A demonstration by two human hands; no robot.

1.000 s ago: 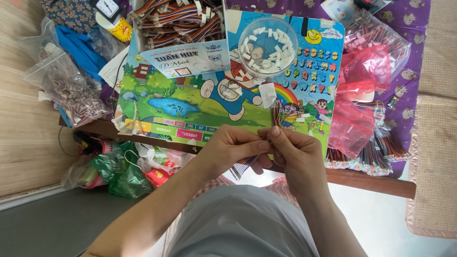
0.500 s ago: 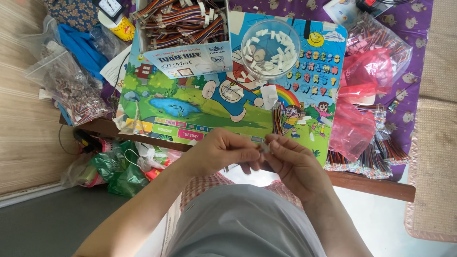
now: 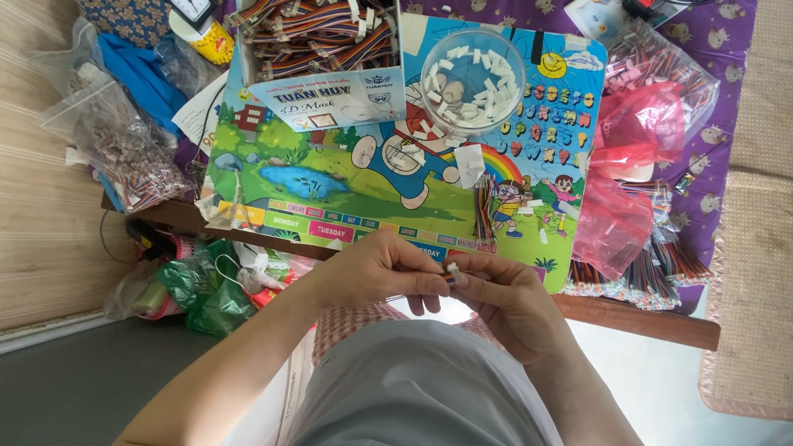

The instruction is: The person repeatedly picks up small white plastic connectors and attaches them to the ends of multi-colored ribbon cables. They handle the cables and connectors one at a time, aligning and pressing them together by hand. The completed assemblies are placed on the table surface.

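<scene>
Two hands meeting at table edge: left hand [image 3: 376,277] and right hand [image 3: 504,297] both pinching small white connector [image 3: 452,270] between fingertips, above lap. Wire barely visible; cannot tell if attached. Judged mid-batch: clear bowl [image 3: 472,70] holding many loose white connectors, box of rainbow ribbon cables [image 3: 318,33] full, short bundle of coloured wires [image 3: 485,211] lying on cartoon mat [image 3: 330,182]. Plenty apparently left.

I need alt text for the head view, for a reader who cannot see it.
Two hands, left and right, meet at the table edge and pinch a small white connector between their fingertips. Beyond them lie a cartoon mat, a clear bowl of white connectors, a wire bundle and a box of coloured wires.
</scene>
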